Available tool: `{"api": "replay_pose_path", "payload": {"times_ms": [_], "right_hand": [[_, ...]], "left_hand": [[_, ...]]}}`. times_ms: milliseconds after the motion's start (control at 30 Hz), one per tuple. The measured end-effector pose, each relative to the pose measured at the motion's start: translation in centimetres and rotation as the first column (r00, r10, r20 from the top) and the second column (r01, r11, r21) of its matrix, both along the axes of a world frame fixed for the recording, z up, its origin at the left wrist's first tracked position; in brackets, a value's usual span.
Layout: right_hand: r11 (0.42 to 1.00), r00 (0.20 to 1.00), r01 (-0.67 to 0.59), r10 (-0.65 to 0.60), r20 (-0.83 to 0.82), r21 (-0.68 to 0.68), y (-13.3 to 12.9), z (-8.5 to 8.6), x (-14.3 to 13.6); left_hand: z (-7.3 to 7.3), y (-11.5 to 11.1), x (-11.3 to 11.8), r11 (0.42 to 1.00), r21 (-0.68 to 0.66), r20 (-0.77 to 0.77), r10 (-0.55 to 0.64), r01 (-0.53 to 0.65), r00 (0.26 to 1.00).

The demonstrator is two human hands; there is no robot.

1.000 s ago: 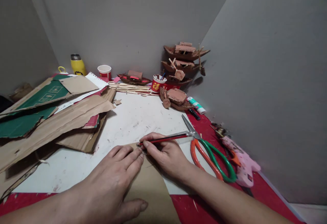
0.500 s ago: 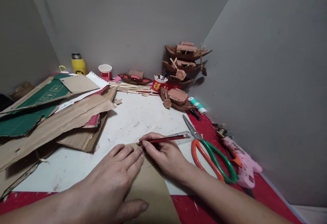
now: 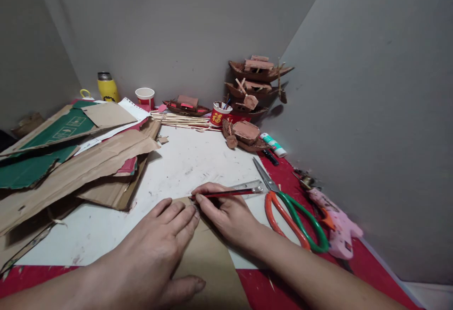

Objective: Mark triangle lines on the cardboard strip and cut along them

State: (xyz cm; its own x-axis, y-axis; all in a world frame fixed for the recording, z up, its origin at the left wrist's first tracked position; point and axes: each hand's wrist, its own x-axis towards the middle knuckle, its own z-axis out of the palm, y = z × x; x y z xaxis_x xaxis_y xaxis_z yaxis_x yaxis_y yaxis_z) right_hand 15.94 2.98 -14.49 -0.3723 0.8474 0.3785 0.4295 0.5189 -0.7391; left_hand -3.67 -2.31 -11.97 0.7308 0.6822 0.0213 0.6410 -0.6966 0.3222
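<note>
A: State the position of the left hand (image 3: 155,239).
B: Palm down on a flat brown cardboard piece (image 3: 208,267). The four fingers lie close together near its far edge; the thumb is spread away from them. Nothing is gripped.

A: And the right hand (image 3: 228,211)?
B: Thumb and fingers are clamped on a slim red-and-black pencil (image 3: 230,192). Its lower end is at the far edge of the cardboard piece, just beside the left fingertips; the exact contact is too small to tell. The other end points right.

A: Where does the cardboard piece lie?
B: At the near side of the counter (image 3: 262,286), which is covered in red, partly over a large white sheet (image 3: 198,159).

A: Adjacent items?
B: Right of the pencil: metal scissors with one orange and one green handle (image 3: 288,220). Left: a pile of torn brown and green cardboard (image 3: 106,159). Far side: stacked brown model boats (image 3: 253,88).
</note>
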Motion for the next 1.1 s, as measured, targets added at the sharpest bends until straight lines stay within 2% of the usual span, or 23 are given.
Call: {"api": "replay_pose_path", "payload": {"times_ms": [400, 667, 900, 1100], "right_hand": [[0.997, 0.998, -0.02, 0.016, 0.055, 0.069, -0.02, 0.11, -0.31], [0.998, 0.995, -0.033, 0.028, 0.093, 0.057, -0.21, 0.98, -0.5], [0.995, 0.996, -0.029, 0.02, 0.086, 0.098, -0.28, 0.28, -0.52], [0.992, 0.994, -0.047, 0.035, 0.103, 0.12, -0.35, 0.23, -0.44]], "left_hand": [[0.25, -0.22, 0.39, 1.0, 0.021, -0.074, -0.004, 0.006, 0.997], [0.25, -0.4, 0.27, 1.0, 0.021, -0.062, -0.007, 0.008, 0.998], [0.06, -0.39, 0.3, 0.999, 0.032, -0.06, -0.003, 0.005, 0.998], [-0.67, -0.4, 0.0, 0.998, 0.054, 0.006, 0.013, -0.013, 1.0]]}}
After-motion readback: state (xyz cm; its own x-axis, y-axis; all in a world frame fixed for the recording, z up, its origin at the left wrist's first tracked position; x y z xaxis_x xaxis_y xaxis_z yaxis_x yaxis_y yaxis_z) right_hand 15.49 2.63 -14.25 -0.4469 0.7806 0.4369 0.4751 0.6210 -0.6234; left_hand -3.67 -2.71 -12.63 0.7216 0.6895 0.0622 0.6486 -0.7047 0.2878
